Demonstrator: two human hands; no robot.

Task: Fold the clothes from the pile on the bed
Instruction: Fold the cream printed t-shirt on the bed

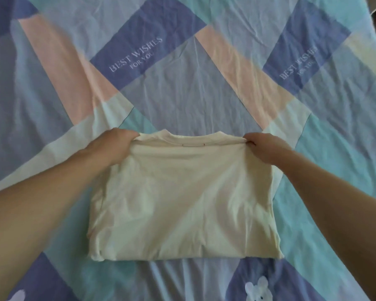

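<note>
Head view, looking down on a patchwork bedsheet [182, 94] in blue, pink and teal blocks, printed "BEST WISHES FOR YOU". Left hand [111, 148] sits at the far left corner of a cream T-shirt [182, 203], fingers curled under and closed on the folded edge, thumb side on top. The shirt lies flat in the middle of the bed, already folded into a rough rectangle, collar seam along the far edge with two small red stitch marks near its centre; near edge shows stacked layers, slightly ragged at the lower left corner. Right hand [267, 148] mirrors the left at the far right corner, fingertips pinching the edge between thumb and fingers. Judgement: step in hand looks like squaring or laying down the last fold. To do it well, keep both pinches level so the far edge stays straight, hold light tension across the collar line to draw out the diagonal wrinkles, lower both corners together, then smooth toward the near edge. No pile visible here.
</note>
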